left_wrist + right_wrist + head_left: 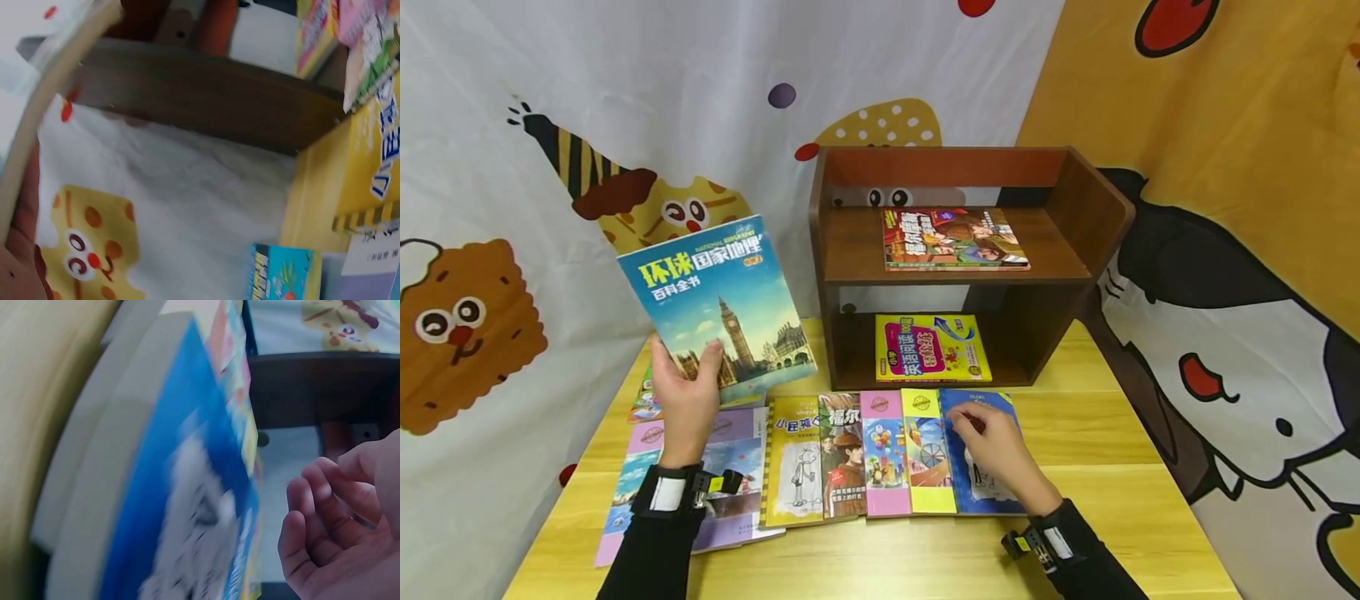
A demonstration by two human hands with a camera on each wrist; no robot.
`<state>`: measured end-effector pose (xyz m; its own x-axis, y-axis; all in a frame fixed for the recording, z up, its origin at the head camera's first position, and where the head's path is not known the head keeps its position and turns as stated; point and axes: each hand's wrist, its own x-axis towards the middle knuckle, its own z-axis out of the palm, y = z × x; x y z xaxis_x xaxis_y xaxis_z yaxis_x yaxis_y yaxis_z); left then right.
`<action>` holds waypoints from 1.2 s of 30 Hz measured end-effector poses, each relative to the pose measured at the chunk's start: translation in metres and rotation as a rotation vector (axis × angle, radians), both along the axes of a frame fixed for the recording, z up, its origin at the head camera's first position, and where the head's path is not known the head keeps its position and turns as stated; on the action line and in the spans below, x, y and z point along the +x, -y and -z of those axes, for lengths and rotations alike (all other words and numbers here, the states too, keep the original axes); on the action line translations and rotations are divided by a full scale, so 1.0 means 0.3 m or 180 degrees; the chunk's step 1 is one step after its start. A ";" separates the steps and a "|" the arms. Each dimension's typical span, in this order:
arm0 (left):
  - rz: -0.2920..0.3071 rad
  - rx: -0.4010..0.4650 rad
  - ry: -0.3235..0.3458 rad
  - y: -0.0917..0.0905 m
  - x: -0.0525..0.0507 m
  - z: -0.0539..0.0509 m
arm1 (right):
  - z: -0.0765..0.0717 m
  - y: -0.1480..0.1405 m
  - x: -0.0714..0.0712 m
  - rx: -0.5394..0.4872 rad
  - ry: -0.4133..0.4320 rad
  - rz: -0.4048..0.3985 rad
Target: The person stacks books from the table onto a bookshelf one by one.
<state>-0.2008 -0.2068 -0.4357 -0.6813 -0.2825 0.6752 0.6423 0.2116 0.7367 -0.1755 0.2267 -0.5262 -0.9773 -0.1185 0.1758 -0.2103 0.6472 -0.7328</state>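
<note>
My left hand (687,400) grips a large blue book (741,287) by its lower edge, thumb across the front cover, which shows a clock tower. This book is raised and tilted above the left side of the table; in the left wrist view only its pale page edge (47,106) appears. Over a dark-blue book (966,483) at the right end of a row hovers my right hand (1000,446). Its fingers (300,544) hang loosely curled with nothing between them. Beside the blue book lie a yellow book (928,496), a pink one (887,500) and several others.
Behind the row stands a brown two-tier shelf (962,279). A red comic-style book (955,237) lies on its upper tier, a yellow workbook (932,350) on the lower. Purple-covered books (745,508) lie at the left of the wooden table (1097,500). Cartoon-printed cloth (700,100) hangs behind.
</note>
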 end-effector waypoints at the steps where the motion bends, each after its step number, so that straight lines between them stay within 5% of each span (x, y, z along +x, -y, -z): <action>1: 0.0124 0.0024 -0.0081 -0.014 0.024 -0.019 | -0.012 0.010 0.003 -0.0038 0.0003 -0.0030; 7: 0.0907 0.0008 -0.0392 -0.131 0.105 -0.054 | -0.111 0.113 0.018 -0.0660 -0.0011 -0.0733; 10: 0.1186 -0.0202 -0.0312 -0.208 0.119 -0.044 | -0.169 0.175 0.030 -0.1123 0.0132 -0.1224; 12: 0.1292 -0.0329 -0.0204 -0.263 0.123 -0.028 | -0.200 0.212 0.042 -0.1303 0.0281 -0.1321; 17: 0.1404 -0.0389 0.0281 -0.384 0.130 0.033 | -0.226 0.279 0.079 -0.1491 0.0295 -0.1008; 23: 0.1526 -0.0309 0.0873 -0.446 0.132 0.095 | -0.179 0.267 0.086 -0.1641 0.0019 -0.0769; 30: 0.1530 -0.0625 0.1306 -0.421 0.129 0.081 | -0.122 0.189 0.039 -0.1827 0.0103 -0.0677; 36: 0.1916 -0.0132 0.1458 -0.356 0.063 0.038 | -0.167 0.076 -0.002 -0.1349 0.0281 -0.0454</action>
<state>-0.1820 -0.1001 -0.4470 -0.9249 0.2466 0.2894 0.2873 -0.0455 0.9568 -0.1761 0.2038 -0.4762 -0.9698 -0.1887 0.1546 -0.2005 0.2552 -0.9459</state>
